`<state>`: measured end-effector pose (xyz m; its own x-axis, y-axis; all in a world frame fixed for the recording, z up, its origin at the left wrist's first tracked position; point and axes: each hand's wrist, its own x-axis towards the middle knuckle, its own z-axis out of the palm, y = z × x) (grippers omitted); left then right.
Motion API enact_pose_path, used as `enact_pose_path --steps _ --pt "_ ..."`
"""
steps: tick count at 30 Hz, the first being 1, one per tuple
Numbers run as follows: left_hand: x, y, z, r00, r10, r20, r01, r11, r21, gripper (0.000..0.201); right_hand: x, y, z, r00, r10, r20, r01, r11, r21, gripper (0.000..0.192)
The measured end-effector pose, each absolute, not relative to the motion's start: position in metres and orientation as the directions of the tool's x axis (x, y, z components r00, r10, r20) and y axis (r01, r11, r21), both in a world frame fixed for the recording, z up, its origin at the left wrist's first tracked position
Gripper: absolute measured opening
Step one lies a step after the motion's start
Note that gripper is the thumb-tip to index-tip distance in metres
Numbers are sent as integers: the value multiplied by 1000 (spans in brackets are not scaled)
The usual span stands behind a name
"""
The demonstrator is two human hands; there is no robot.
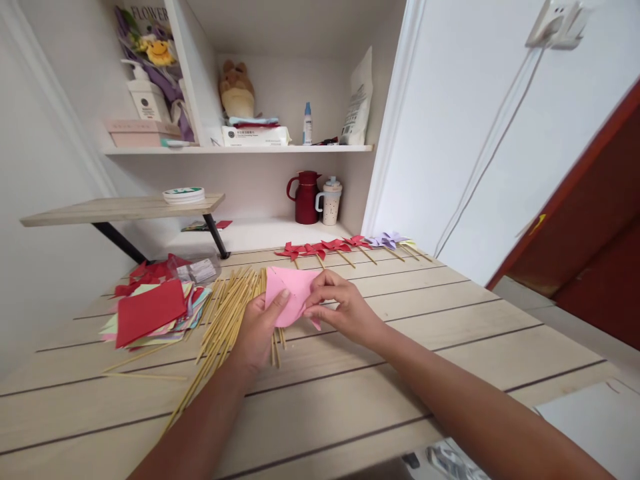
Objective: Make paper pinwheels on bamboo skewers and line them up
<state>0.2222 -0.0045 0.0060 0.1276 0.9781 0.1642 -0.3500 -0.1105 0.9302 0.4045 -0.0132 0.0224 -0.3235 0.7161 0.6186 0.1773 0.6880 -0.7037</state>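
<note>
A pink paper sheet (293, 293) was held just above the table (450, 333), near its middle, partly folded and gripped from both sides. The left hand (260, 330) closed on the sheet's left edge, thumb pressed on top. The right hand (340, 310) pinched its right edge between thumb and fingertips. Directly beneath and to the left of the hands lay a loose heap of bamboo sticks (225, 320), some touching the left hand. Farther left rested a stack of coloured paper squares (150, 313), a red one uppermost. Along the table's far edge stood a row of finished pinwheels (345, 247), red ones to the left and pale purple ones to the right. Behind them, on the lower shelf, were a red jug (306, 197) and a speckled cup (331, 201).
</note>
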Motion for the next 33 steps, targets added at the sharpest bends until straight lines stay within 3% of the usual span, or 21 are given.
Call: enact_pose_path --steps 5,14,33 --pt "222 -4 6 158 971 181 -322 -123 939 34 402 -14 27 -268 755 599 234 654 -719 33" --pt "222 -6 5 172 971 168 -256 -120 959 36 404 -8 21 -171 758 629 292 649 -703 8" --pt "223 -7 8 98 986 135 -85 -126 988 38 403 -9 22 -148 777 612 383 616 -689 10"
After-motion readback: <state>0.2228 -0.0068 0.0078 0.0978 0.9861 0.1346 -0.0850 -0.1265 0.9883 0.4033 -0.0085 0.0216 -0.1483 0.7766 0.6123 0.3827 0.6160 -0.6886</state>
